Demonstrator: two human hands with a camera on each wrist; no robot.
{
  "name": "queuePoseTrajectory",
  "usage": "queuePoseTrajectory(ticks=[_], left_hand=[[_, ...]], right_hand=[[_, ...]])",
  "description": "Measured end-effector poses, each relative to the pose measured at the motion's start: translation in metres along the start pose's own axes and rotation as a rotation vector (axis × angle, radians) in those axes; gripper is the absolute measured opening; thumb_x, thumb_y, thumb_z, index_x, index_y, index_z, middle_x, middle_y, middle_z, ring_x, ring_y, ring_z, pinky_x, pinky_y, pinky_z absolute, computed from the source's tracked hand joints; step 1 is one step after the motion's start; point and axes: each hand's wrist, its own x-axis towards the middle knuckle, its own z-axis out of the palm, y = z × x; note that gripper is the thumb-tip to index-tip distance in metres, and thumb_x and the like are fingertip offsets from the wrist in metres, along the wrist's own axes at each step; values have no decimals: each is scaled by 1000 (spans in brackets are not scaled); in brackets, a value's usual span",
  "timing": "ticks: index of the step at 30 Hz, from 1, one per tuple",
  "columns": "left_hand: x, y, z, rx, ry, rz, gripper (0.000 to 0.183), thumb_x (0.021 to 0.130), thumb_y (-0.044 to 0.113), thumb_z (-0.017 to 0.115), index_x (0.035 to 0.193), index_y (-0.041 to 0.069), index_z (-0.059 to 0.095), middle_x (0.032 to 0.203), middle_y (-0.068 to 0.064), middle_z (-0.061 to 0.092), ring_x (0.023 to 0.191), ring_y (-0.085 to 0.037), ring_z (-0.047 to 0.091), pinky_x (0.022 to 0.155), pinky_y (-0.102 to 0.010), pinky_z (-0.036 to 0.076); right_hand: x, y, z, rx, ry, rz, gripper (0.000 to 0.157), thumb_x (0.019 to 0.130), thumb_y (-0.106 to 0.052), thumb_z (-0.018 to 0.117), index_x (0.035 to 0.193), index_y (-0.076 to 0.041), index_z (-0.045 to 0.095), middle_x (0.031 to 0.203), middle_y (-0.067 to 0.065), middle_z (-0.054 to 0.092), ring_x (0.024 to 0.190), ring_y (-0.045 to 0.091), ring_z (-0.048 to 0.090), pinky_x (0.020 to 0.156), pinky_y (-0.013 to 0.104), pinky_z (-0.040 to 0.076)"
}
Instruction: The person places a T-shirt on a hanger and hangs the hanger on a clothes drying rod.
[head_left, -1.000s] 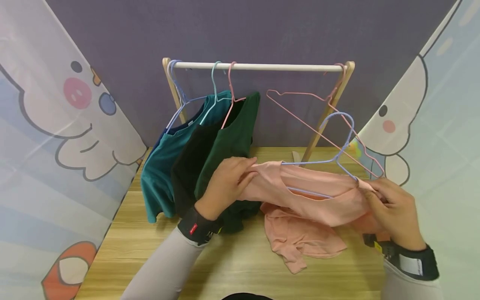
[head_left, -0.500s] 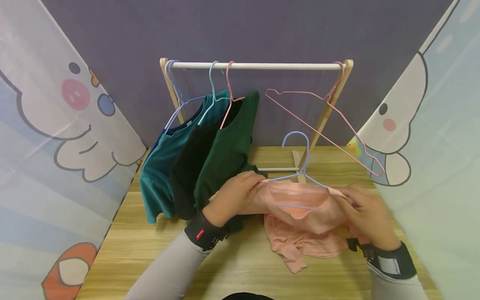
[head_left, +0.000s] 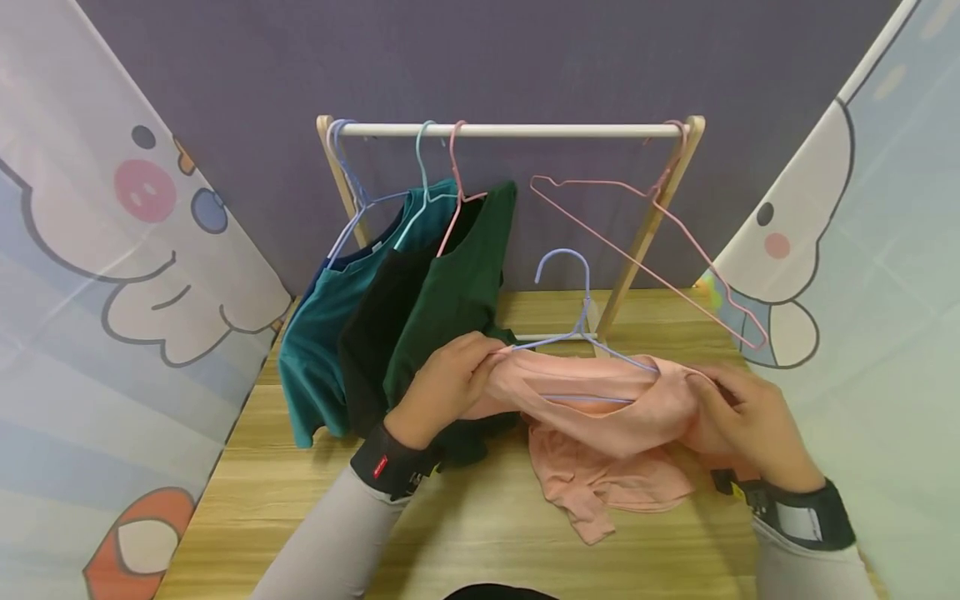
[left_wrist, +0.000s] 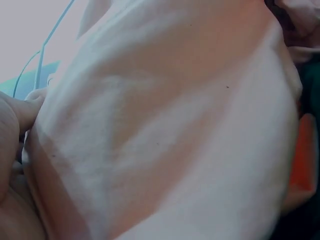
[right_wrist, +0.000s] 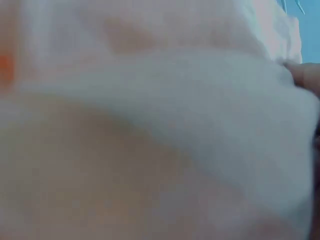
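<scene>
A peach-pink shirt is stretched between both hands over a periwinkle-blue hanger, whose hook points up and whose lower bar shows through the neck opening. My left hand pinches the shirt at its left shoulder, close to the hanger's arm. At the opposite shoulder, my right hand grips the fabric between thumb and fingers. The lower part of the shirt, with one sleeve, lies on the table. Pink cloth fills most of the left wrist view, where fingers show at the left edge. The right wrist view is blurred by cloth.
A rack with a white rail stands at the back. On its left hang a teal shirt, a black garment and a dark green garment. A bare pink hanger hangs at the right end. Patterned curtains flank the wooden table.
The blue hanger's hook has shifted left, away from the pink hanger, and turned to face left. The right hand moved left, then slightly back right. Both hands still hold the shirt.
</scene>
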Motion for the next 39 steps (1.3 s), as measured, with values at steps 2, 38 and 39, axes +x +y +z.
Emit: queuePoseTrajectory(ticks=[2, 38, 39], left_hand=[[0, -1, -2, -8, 11, -1, 15, 100, 14, 70, 113, 8, 73, 96, -2, 70, 88, -17, 66, 90, -32, 60], [-6, 1, -40, 18, 126, -20, 15, 97, 12, 72, 112, 8, 73, 97, -4, 72, 90, -20, 66, 90, -37, 60], [-6, 2, -37, 27, 116, -4, 15, 97, 12, 72, 112, 8, 73, 98, -4, 72, 92, -19, 66, 90, -36, 60]], right_hand=[[-1, 3, -4, -19, 22, 5, 23, 86, 9, 75, 105, -4, 78, 104, -29, 64, 94, -23, 51, 84, 2, 40], [9, 0, -2, 49, 197, 36, 41, 92, -7, 75, 131, 3, 68, 123, -2, 73, 125, -11, 54, 108, 9, 37], [10, -4, -1, 32, 157, -16, 44, 90, -8, 78, 132, 2, 68, 126, 6, 73, 128, -12, 51, 109, 8, 35]])
